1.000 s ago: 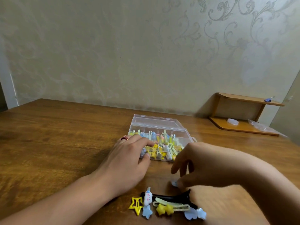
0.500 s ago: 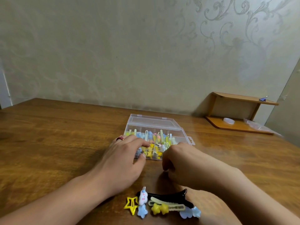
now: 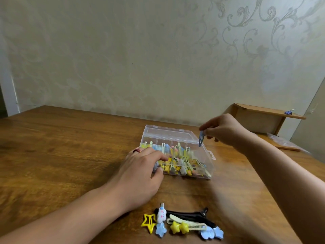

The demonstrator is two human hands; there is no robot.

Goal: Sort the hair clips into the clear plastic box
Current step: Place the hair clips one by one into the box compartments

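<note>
The clear plastic box (image 3: 206, 154) lies open on the wooden table, with several yellow, blue and white hair clips in its compartments. My left hand (image 3: 140, 171) rests on the box's near left corner, its fingers over the rim. My right hand (image 3: 223, 130) hovers above the box's right side, pinching a small blue snap clip (image 3: 201, 138) that hangs point down. A loose pile of hair clips (image 3: 182, 224) lies near the table's front edge: a yellow star, a white cloud, a long black clip, blue stars.
A small wooden shelf (image 3: 267, 114) stands at the back right against the wall, with a blue item on top and a plastic bag (image 3: 283, 142) at its base. The box's lid (image 3: 167, 133) lies flat behind it. The wall runs close behind the table.
My right hand rose from the table in front of the box and moved up and right, now holding the blue snap clip above the box. My left hand stayed on the box.
</note>
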